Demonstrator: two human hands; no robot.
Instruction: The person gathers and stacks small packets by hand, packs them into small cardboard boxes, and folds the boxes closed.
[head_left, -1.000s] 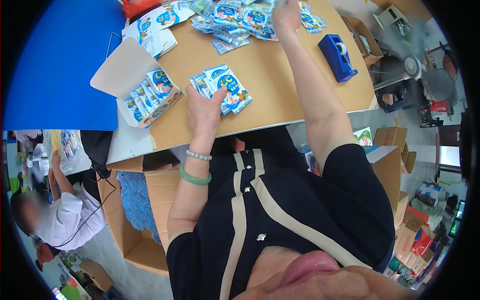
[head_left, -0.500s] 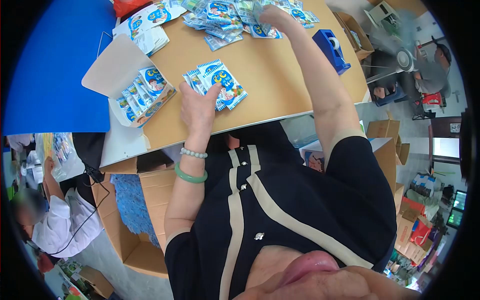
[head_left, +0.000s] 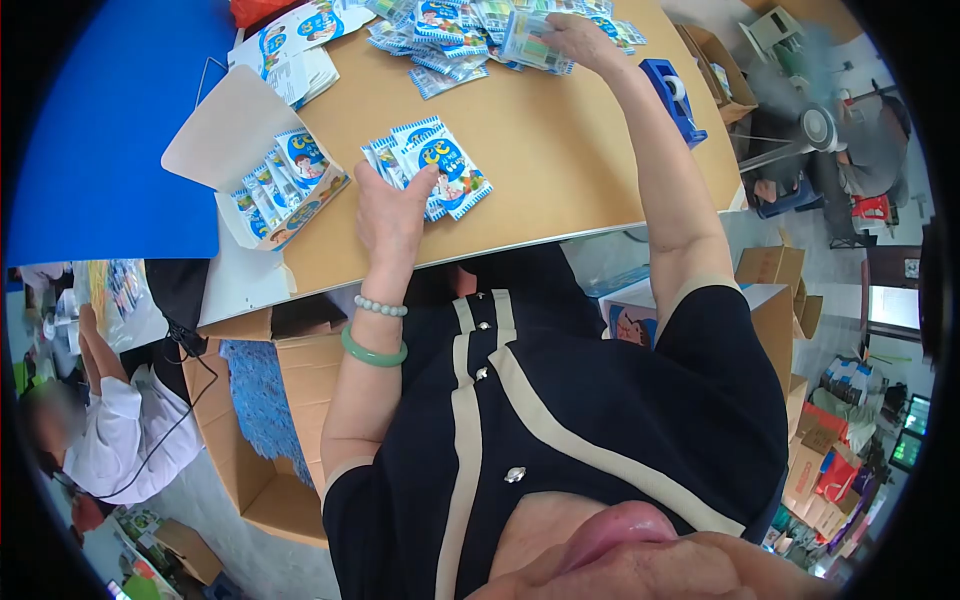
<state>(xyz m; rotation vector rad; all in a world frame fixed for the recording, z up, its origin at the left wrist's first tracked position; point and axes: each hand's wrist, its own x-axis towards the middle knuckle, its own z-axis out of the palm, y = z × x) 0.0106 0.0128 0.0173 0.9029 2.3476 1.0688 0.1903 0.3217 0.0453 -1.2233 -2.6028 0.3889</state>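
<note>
On the tan table (head_left: 560, 190), my left hand (head_left: 392, 215) is closed round the lower left side of several blue-and-white packets (head_left: 450, 175), its thumb on the top one. My right hand (head_left: 585, 42) reaches to the far side and grips a packet (head_left: 530, 40) showing its pale, greenish side, above the right part of a loose packet pile (head_left: 440, 45). To the left of my left hand, an open white box (head_left: 228, 120) holds several similar packets (head_left: 285, 180) in a row.
A blue tape dispenser (head_left: 672, 100) stands right of my right forearm. Printed white cards (head_left: 305, 75) lie behind the box, beside a blue surface (head_left: 110, 140). Cardboard boxes (head_left: 290, 505) stand below the table's near edge. A person in white (head_left: 130, 435) is at the far left.
My right hand has come back slightly from the pile, with a packet now visible in its fingers. My left hand still holds its packets. The whole view has shifted a little.
</note>
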